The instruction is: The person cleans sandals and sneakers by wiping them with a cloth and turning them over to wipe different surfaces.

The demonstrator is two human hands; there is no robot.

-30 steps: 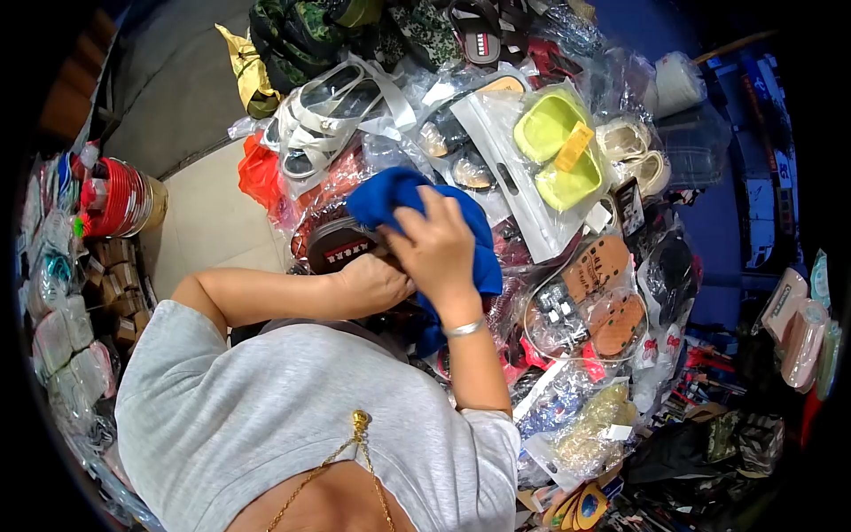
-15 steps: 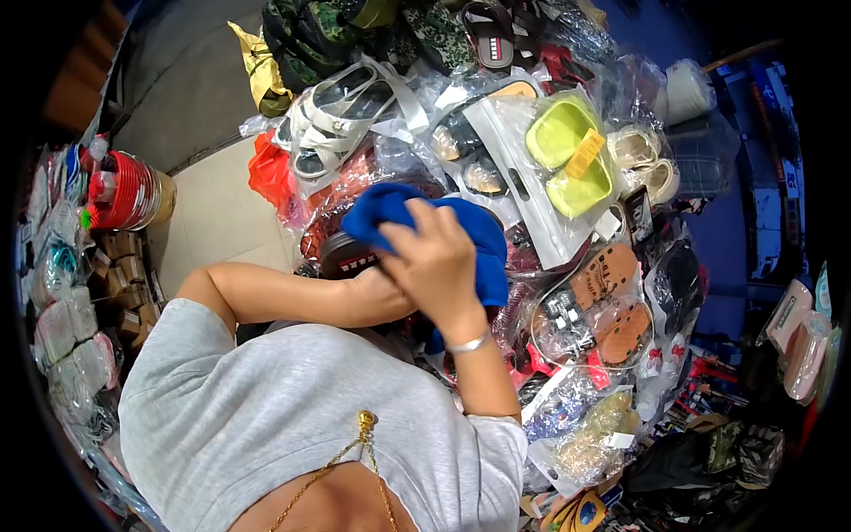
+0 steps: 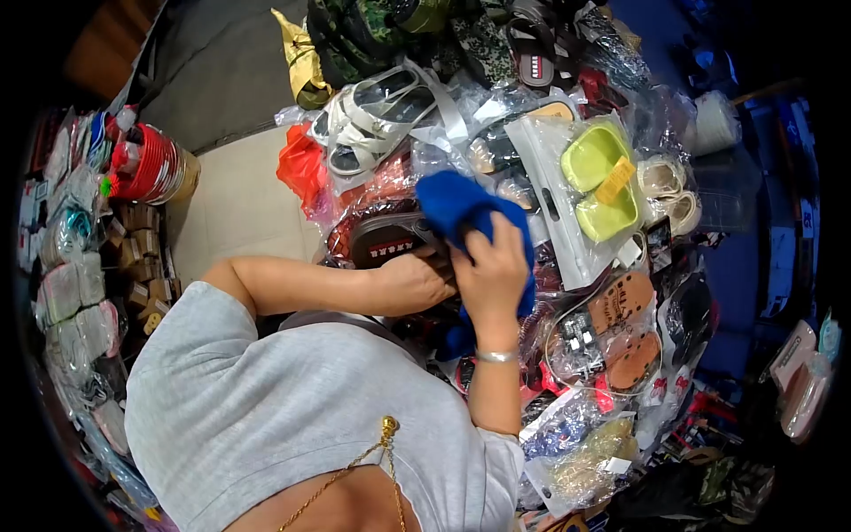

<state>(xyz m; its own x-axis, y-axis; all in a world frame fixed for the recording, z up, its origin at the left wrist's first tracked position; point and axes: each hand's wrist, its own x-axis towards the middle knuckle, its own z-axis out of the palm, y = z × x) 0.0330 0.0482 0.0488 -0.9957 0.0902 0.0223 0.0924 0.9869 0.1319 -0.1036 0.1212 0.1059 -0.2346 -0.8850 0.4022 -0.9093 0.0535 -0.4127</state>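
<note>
Packed stall, footwear heap [image 3: 625, 301] in plastic bags; I watch from head height. Dark brown slipper [image 3: 377, 238] lies just beyond left hand [image 3: 412, 284], long axis running across wearer's body [image 3: 292, 399]. Left hand nearer, curled against slipper's edge; fingers hidden, I cannot tell whether it grips. Right hand [image 3: 490, 277] grasps blue cloth [image 3: 452, 202] just right of slipper. White strappy sandals [image 3: 368, 124] beyond slipper; lime-green slippers [image 3: 603, 213] beyond, to its right; red buckets [image 3: 146, 164] well left of slipper.

Pale heathered-grey shirt [image 3: 292, 417], short loose sleeves [image 3: 199, 346], stitched seam along the neckline, thin gold-coloured neck chain [image 3: 353, 464], rounded gold-coloured pendant [image 3: 388, 427], silver-coloured bangle [image 3: 497, 357] at the right wrist [image 3: 496, 340].
</note>
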